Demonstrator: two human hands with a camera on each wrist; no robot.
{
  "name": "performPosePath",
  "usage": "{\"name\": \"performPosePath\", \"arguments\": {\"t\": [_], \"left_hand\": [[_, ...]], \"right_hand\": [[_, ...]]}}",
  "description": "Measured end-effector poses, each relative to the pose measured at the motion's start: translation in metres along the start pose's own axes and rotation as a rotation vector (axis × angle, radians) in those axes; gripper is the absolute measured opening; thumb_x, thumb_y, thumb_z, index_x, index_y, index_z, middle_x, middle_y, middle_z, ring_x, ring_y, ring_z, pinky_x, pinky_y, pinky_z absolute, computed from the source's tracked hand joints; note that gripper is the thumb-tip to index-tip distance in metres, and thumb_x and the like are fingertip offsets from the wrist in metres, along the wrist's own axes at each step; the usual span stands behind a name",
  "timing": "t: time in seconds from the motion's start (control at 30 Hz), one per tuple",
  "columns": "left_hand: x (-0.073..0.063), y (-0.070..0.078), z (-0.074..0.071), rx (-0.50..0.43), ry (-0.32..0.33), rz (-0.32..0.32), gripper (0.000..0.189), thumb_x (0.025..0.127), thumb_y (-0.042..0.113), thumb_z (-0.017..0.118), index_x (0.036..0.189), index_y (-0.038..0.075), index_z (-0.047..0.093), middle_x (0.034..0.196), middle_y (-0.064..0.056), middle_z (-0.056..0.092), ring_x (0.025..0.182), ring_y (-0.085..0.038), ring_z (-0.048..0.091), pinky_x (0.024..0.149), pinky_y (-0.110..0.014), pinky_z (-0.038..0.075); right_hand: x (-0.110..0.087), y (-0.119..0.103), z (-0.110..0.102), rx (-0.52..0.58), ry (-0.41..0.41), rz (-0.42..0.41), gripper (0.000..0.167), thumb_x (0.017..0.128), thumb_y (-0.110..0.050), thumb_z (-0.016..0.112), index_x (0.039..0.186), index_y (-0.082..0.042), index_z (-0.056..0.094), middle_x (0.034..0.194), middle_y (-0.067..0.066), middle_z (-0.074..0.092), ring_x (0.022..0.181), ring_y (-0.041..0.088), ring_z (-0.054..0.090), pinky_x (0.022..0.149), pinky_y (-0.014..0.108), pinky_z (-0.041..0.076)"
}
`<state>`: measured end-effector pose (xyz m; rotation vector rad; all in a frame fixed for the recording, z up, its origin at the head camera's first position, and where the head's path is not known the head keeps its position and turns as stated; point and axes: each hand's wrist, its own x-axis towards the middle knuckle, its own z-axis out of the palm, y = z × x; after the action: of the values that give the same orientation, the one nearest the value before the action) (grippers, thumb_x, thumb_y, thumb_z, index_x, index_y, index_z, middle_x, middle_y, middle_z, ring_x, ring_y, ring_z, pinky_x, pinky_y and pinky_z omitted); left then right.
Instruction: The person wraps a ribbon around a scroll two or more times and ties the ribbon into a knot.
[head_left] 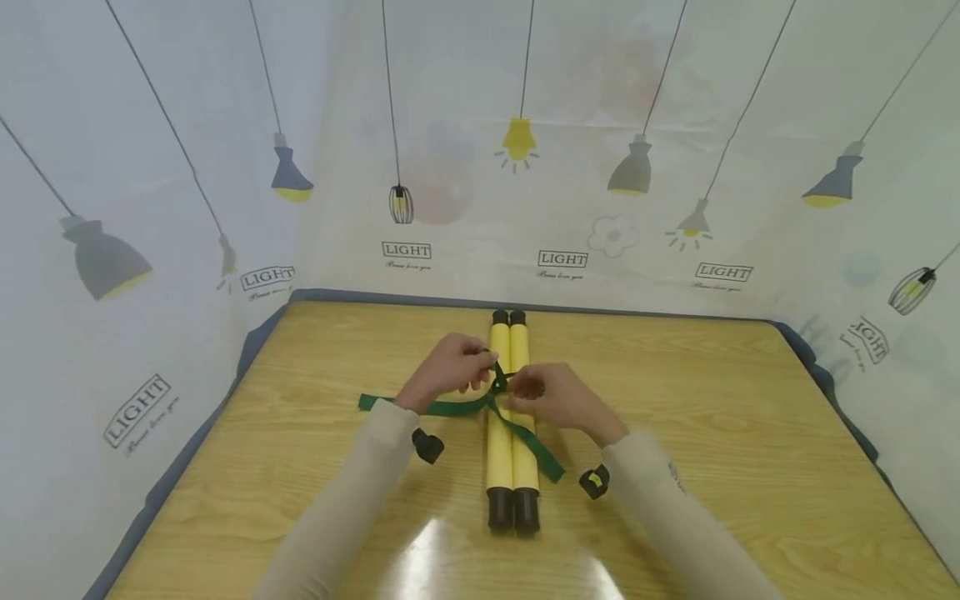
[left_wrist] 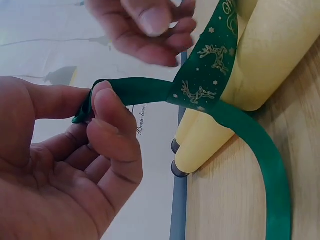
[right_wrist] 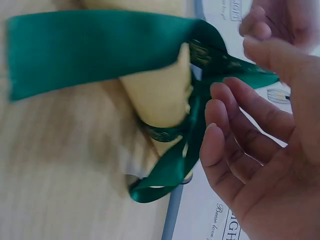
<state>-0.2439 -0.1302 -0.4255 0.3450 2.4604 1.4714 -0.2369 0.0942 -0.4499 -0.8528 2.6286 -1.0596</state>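
Observation:
Two pale yellow rods (head_left: pixel 500 454) with black end caps lie side by side on the table, pointing away from me. A green satin ribbon (head_left: pixel 446 408) with gold reindeer print wraps their middle; one tail stretches left, the other lies toward the near right. My left hand (head_left: pixel 453 365) pinches a raised length of the ribbon (left_wrist: pixel 142 90) between thumb and fingers, above the rods. Close by on the right, my right hand (head_left: pixel 562 393) hovers at the crossing, its fingers (right_wrist: pixel 220 100) loosely bent right beside the ribbon, with nothing visibly gripped.
The wood-grain table (head_left: pixel 712 433) extends around the rods. A white curtain (head_left: pixel 480 217) printed with lamps encloses its back and sides, above a blue edge strip (head_left: pixel 600 308). Black wrist cameras (head_left: pixel 595 482) sit below both sleeves.

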Motion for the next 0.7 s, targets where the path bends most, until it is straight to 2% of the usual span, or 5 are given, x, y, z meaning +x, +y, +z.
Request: {"name": "performPosePath", "arguments": {"t": [0.13, 0.33, 0.43, 0.53, 0.7], "left_hand": [[0.0, -0.002, -0.003, -0.016, -0.007, 0.006, 0.034, 0.107, 0.029, 0.055, 0.089, 0.003, 0.066, 0.086, -0.023, 0.067, 0.077, -0.048, 0.06, 0.063, -0.048, 0.051], [0.0, -0.005, -0.007, -0.041, -0.01, 0.005, 0.031, 0.107, 0.028, 0.055, 0.088, 0.005, 0.065, 0.077, -0.013, 0.064, 0.066, -0.032, 0.057, 0.061, -0.046, 0.049], [0.0, -0.007, -0.009, -0.054, -0.004, -0.009, 0.028, 0.107, 0.028, 0.056, 0.088, 0.009, 0.066, 0.08, -0.016, 0.064, 0.066, -0.031, 0.056, 0.061, -0.046, 0.049], [0.0, -0.01, -0.011, -0.066, -0.001, -0.02, 0.027, 0.107, 0.028, 0.056, 0.089, 0.011, 0.066, 0.084, -0.019, 0.065, 0.068, -0.033, 0.057, 0.061, -0.043, 0.048], [0.002, -0.016, -0.015, -0.053, 0.007, -0.01, 0.026, 0.108, 0.028, 0.054, 0.092, 0.01, 0.067, 0.078, -0.011, 0.062, 0.063, -0.024, 0.054, 0.059, -0.04, 0.045]], "right_hand": [[-0.004, 0.003, 0.011, -0.028, -0.045, 0.024, 0.033, 0.086, -0.042, 0.083, 0.101, -0.015, 0.074, 0.087, -0.005, 0.07, 0.076, 0.009, 0.063, 0.069, 0.027, 0.054], [-0.009, 0.01, 0.016, -0.03, -0.067, -0.098, 0.006, 0.092, -0.02, 0.077, 0.094, -0.013, 0.076, 0.084, -0.005, 0.072, 0.073, 0.005, 0.061, 0.068, 0.023, 0.053], [-0.013, 0.016, 0.012, -0.027, -0.059, -0.118, 0.003, 0.094, -0.017, 0.074, 0.094, -0.015, 0.076, 0.085, -0.006, 0.072, 0.074, 0.003, 0.061, 0.069, 0.023, 0.053], [-0.019, 0.023, 0.005, -0.013, -0.06, -0.102, 0.003, 0.095, -0.019, 0.073, 0.095, -0.017, 0.075, 0.086, -0.007, 0.071, 0.076, 0.004, 0.062, 0.07, 0.024, 0.053], [-0.03, 0.036, -0.009, 0.004, -0.059, -0.069, 0.004, 0.096, -0.021, 0.072, 0.097, -0.019, 0.075, 0.089, -0.007, 0.072, 0.077, 0.006, 0.061, 0.068, 0.026, 0.052]]}}
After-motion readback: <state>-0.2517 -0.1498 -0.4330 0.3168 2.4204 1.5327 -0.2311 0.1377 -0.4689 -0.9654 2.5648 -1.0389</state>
